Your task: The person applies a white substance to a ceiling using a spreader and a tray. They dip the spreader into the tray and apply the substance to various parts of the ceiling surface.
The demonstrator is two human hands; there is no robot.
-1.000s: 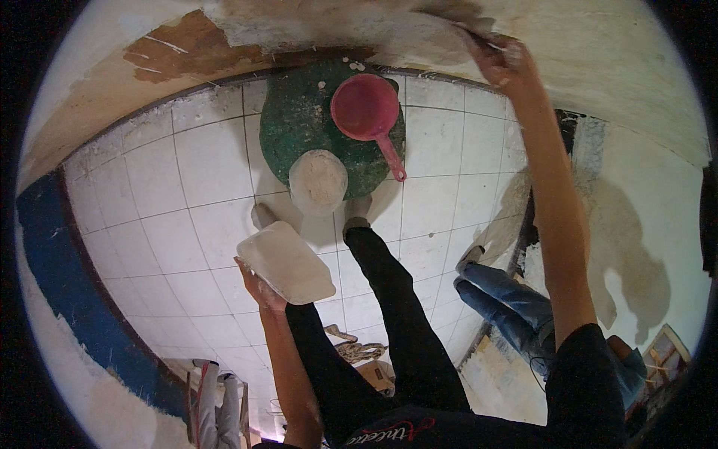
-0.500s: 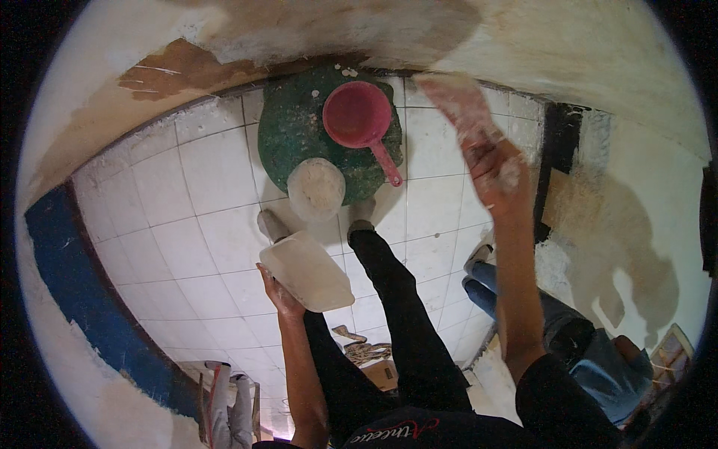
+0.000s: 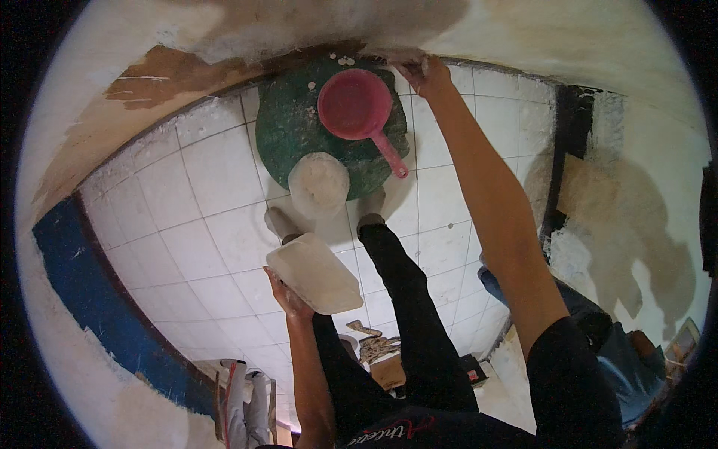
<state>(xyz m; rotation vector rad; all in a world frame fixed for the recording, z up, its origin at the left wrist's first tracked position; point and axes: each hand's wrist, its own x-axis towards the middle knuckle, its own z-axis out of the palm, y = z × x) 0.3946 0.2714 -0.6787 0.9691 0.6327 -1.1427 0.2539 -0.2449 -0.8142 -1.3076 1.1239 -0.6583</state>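
Note:
A whitish rectangular plastic container [image 3: 314,273] rests tilted in my left hand [image 3: 290,298], whose fingers grip its left side and underside. My right arm reaches far forward, and my right hand [image 3: 424,75] is at the base of the stained wall [image 3: 299,30]. Its fingers are bent toward the left; whatever is in them is hidden and smeared. Just left of that hand, a pink dipper [image 3: 355,105] with a long handle lies on a round green stool [image 3: 280,138]. A whitish tub [image 3: 319,185] with pale paste inside stands at the stool's near edge.
White floor tiles [image 3: 209,176] surround the stool, and my feet are at its near side. A person in blue clothing [image 3: 628,367] is at the right. Behind my legs lie a rope-like bundle [image 3: 378,348] and a brown box [image 3: 389,372]. Grey bundles [image 3: 247,396] are at lower left.
My right hand has gone from above the tiles on the right to the wall's base, forward and left. The container stays in my left hand. The whole view has shifted slightly.

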